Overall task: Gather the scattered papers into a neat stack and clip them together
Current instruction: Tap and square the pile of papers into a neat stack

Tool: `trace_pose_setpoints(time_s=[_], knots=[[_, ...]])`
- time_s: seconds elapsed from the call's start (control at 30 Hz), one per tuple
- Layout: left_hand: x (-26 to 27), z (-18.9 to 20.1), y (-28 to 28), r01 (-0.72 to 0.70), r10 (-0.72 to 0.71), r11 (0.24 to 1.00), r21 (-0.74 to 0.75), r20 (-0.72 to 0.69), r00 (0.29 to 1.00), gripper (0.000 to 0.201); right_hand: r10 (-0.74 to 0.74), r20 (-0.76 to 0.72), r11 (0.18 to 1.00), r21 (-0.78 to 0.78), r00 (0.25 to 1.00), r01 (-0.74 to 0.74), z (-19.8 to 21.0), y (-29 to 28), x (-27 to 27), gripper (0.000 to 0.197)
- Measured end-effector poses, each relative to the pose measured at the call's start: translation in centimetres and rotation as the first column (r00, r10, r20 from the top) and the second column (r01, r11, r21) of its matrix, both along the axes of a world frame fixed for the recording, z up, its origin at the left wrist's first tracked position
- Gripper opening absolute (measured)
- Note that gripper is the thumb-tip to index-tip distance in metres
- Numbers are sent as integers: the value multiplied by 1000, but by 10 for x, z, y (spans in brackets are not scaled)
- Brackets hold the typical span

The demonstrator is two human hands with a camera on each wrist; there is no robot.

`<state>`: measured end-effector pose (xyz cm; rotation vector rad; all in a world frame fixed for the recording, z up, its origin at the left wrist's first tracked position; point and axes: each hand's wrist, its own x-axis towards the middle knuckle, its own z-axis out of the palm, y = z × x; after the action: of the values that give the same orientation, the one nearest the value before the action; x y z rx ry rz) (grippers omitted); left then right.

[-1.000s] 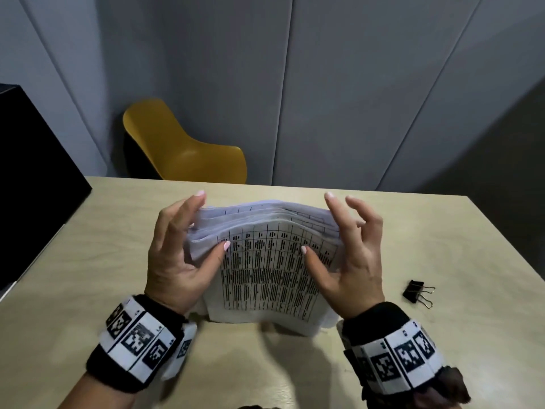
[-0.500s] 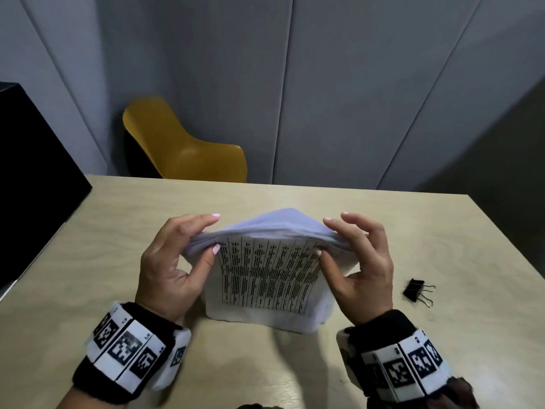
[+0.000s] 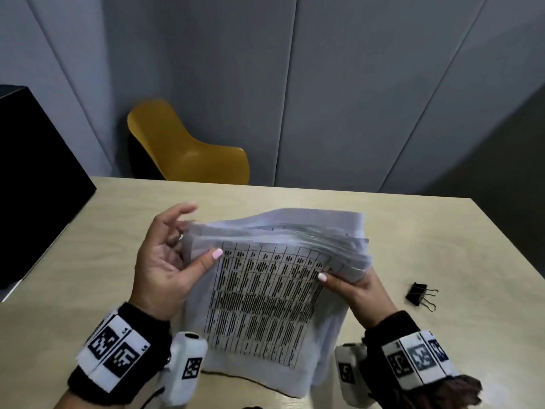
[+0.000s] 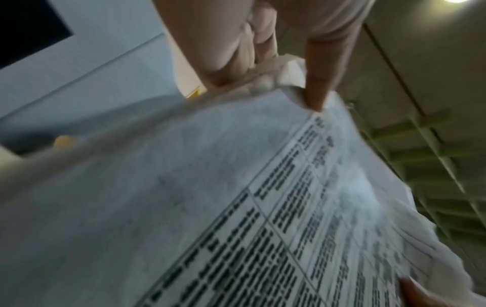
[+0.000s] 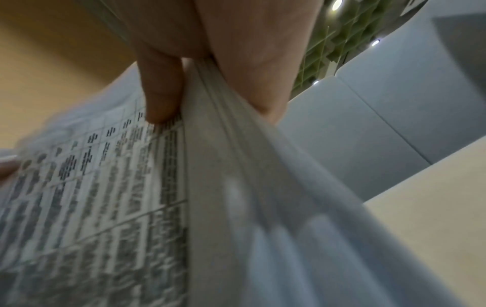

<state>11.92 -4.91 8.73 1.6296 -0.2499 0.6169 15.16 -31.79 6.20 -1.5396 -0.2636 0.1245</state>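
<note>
A thick stack of white papers (image 3: pixel 265 293) with a printed table on the front sheet stands tilted on its lower edge on the table. My left hand (image 3: pixel 174 255) holds its upper left corner, thumb on the front sheet, fingers spread behind. My right hand (image 3: pixel 348 286) pinches the stack's right edge, thumb in front and fingers hidden behind the sheets. The sheets (image 5: pixel 223 166) fan out unevenly along the top right. In the left wrist view the thumb presses the paper (image 4: pixel 263 207) near its top. A black binder clip (image 3: pixel 420 295) lies on the table to the right of my right hand.
The light wooden table (image 3: pixel 442 231) stretches to both sides. A yellow chair (image 3: pixel 185 149) stands behind its far edge, against grey wall panels. A black box-like object (image 3: pixel 32 178) sits at the table's left edge.
The stack has tipped toward me and turned, its top edges fanned out. My right hand slid from the top edge down to the right side; my left fingers spread open behind the corner.
</note>
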Motion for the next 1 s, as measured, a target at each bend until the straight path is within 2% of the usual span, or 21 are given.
trace_pose_setpoints(time_s=[0.03,0.1,0.17,0.2,0.27,0.37,0.43,0.47,0.5,0.57,0.63,0.7,0.77,0.83,0.9,1.0], knots=[[1,-3,4,44,-46,998,-41,-64,997,79,-29,39,1000,2,999,29,-3,1,-1,28],[3,-11,10,126,-152,983,-133,-208,966,86,-46,105,999,22,993,44,-5,2,-2,30],[2,-18,11,174,-214,973,-151,-311,926,78,-57,179,998,14,982,56,-2,5,-1,34],[2,-19,6,178,-210,976,-125,-330,920,66,-74,227,997,-7,971,78,0,7,-1,38],[4,-17,-7,105,-107,994,-25,-283,953,36,-118,305,992,-13,945,129,3,11,-1,44],[8,-11,-17,-24,32,999,46,-166,986,25,-177,371,983,23,912,182,10,15,0,44],[9,-11,-21,-56,65,996,66,-148,987,20,-202,392,978,35,897,204,14,18,-3,34],[9,-12,-23,-46,57,996,73,-152,987,21,-204,384,978,34,900,207,18,19,-5,22],[7,-14,-24,-34,45,997,75,-151,988,26,-211,357,977,46,910,209,18,19,-7,22],[4,-21,-24,-20,26,998,53,-124,992,41,-194,301,981,79,934,178,15,17,-8,43],[3,-28,-21,-34,37,999,28,-128,991,48,-193,247,981,83,950,177,13,16,-8,59],[5,-32,-21,-52,57,998,35,-155,986,38,-223,221,975,69,949,213,8,15,-5,58],[8,-33,-25,-88,95,995,47,-168,981,22,-260,244,965,34,934,259,3,17,-1,43],[10,-29,-28,-132,134,991,19,-161,978,18,-285,245,958,36,927,285,5,20,-1,33],[11,-26,-29,-119,118,993,2,-148,982,26,-295,260,955,49,920,292,9,20,-2,34],[6,-22,-29,-88,82,995,-50,-115,990,53,-359,247,933,115,900,340,16,20,-7,55]])
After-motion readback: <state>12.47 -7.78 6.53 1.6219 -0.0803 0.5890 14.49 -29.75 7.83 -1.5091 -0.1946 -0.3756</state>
